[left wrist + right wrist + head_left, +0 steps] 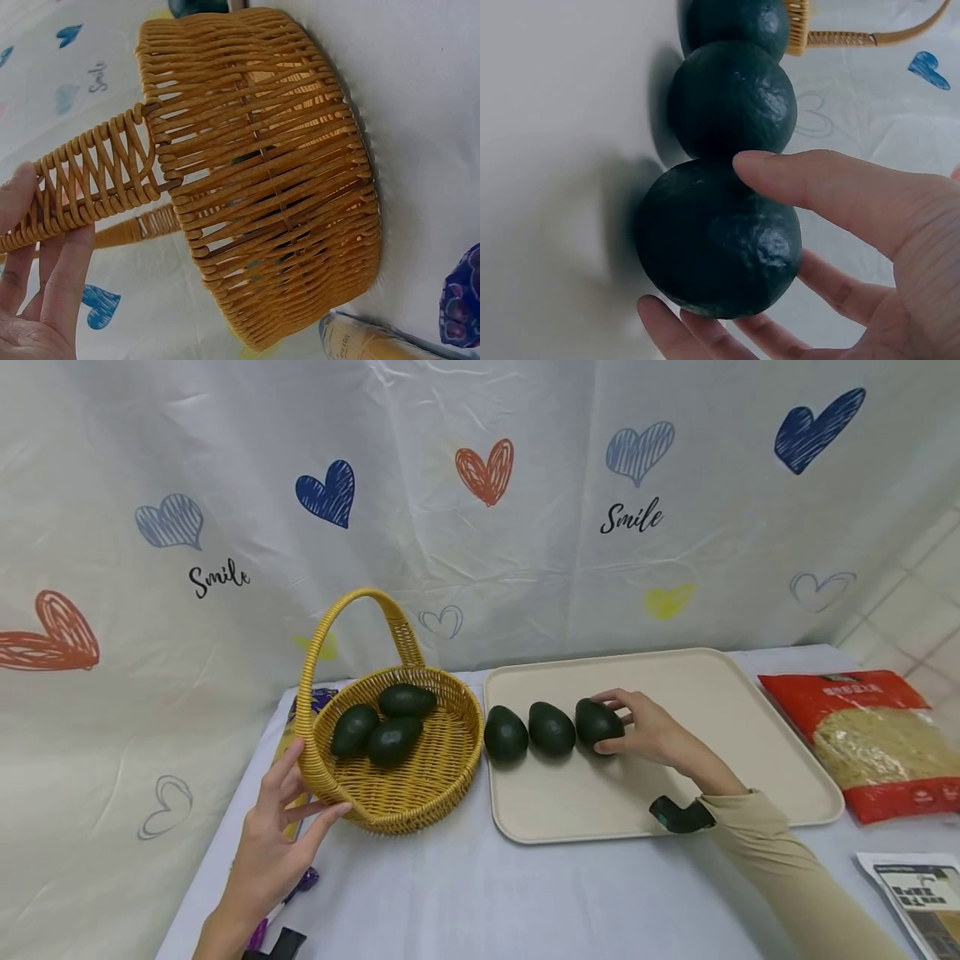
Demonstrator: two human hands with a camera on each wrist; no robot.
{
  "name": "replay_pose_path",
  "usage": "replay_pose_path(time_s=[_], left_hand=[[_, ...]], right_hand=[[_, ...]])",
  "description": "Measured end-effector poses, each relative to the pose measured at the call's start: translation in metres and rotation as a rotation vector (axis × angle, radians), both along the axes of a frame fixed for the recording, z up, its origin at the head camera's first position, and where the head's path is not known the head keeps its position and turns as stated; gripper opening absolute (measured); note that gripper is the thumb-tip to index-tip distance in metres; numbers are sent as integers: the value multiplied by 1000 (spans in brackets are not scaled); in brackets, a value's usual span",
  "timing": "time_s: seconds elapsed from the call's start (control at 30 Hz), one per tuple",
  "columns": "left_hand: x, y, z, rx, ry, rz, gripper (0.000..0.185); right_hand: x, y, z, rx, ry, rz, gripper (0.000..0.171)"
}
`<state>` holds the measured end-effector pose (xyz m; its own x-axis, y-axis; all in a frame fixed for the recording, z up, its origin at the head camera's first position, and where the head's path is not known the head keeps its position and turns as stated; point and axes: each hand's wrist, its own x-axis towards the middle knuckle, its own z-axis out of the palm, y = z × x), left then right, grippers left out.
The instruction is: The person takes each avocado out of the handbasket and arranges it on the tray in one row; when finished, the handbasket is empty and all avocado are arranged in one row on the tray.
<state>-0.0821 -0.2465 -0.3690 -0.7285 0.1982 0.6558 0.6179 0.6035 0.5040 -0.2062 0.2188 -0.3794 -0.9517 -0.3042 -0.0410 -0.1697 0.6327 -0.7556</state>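
Note:
My right hand [654, 733] grips a dark green avocado [597, 725], thumb on one side and fingers on the other in the right wrist view. That avocado stands at the right end of a row of three on a beige tray [705, 681]. The middle avocado [552, 729] and the left avocado [506, 734] are beside it. At the left is a yellow wicker basket [438, 810] with three avocados [395, 741] inside. My left hand [272, 843] holds the basket by the lower part of its handle [86, 176], between thumb and fingers.
A red bag of yellowish food [862, 743] lies right of the tray, with a white-edged packet [915, 893] nearer the front. Behind the basket's left side a yellow and blue package [318, 697] partly shows. A purple-wrapped item [307, 878] lies near my left wrist. A heart-printed cloth [480, 543] hangs behind.

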Motion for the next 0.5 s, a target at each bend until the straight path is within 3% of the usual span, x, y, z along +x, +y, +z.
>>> replay_pose_path(time_s=[0.5], left_hand=[[0, 2, 3, 0, -6, 5, 122]], right_hand=[[-3, -2, 1, 80, 66, -14, 66]])
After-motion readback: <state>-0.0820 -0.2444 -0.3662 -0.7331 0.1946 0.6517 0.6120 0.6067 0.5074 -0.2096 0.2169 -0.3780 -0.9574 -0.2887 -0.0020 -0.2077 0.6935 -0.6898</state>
